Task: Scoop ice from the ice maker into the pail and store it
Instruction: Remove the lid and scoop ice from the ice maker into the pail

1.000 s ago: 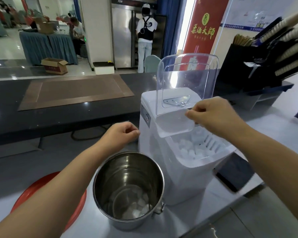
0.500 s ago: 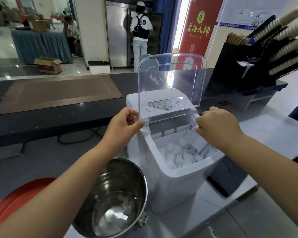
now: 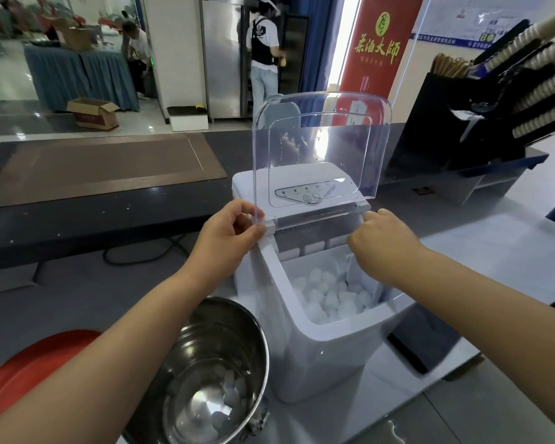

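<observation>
Pinches the raised lid point(image 3: 321, 149) with the left hand point(image 3: 228, 232), grips a pale scoop point(image 3: 350, 267) in the right hand point(image 3: 382, 245) above the ice point(image 3: 330, 296); next, likely dig in and tip into the pail point(image 3: 218, 347)

Our left forearm point(image 3: 125, 331) and right forearm point(image 3: 478, 299), both bare, reach forward from the lower corners and draw together ahead. Our left hand point(image 3: 229, 232) is turned thumb-side up, thumb and curled fingers point(image 3: 237, 209) pinching the lower left edge of the clear lid point(image 3: 321, 139). Our right hand point(image 3: 382, 245) shows its back, fingers curled under; we cannot tell what they grip
</observation>
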`<act>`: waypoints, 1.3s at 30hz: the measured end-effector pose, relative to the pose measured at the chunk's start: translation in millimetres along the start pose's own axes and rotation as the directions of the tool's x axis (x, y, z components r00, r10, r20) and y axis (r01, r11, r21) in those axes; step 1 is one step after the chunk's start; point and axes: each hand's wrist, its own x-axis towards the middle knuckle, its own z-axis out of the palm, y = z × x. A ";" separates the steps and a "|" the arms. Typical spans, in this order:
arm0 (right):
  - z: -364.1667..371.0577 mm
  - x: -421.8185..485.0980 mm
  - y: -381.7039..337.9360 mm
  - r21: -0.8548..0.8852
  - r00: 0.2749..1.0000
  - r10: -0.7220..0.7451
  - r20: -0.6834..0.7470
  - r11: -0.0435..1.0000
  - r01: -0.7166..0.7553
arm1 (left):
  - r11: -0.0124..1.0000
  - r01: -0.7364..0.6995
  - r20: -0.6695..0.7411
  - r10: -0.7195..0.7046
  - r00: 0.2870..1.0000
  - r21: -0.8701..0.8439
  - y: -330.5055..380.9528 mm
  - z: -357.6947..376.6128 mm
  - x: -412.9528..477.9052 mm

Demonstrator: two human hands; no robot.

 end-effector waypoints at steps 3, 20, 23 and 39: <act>0.1 3.4 6.4 0.093 1.000 0.023 0.003 0.995 -0.023 | 1.000 -0.005 0.009 0.005 1.000 0.002 0.4 0.1 0.5; 22.3 0.3 -5.0 0.658 0.991 -0.085 0.103 0.753 -0.004 | 1.000 -0.009 0.049 0.008 0.999 0.010 3.1 -1.9 1.4; 24.0 1.3 -1.8 0.695 0.988 -0.081 0.128 0.718 -0.032 | 1.000 -0.011 0.052 0.011 0.999 0.012 2.9 -1.8 1.1; 22.5 1.9 5.5 0.858 0.986 -0.063 0.155 0.503 -0.103 | 1.000 -0.020 0.050 0.019 0.999 0.014 2.1 -0.8 2.1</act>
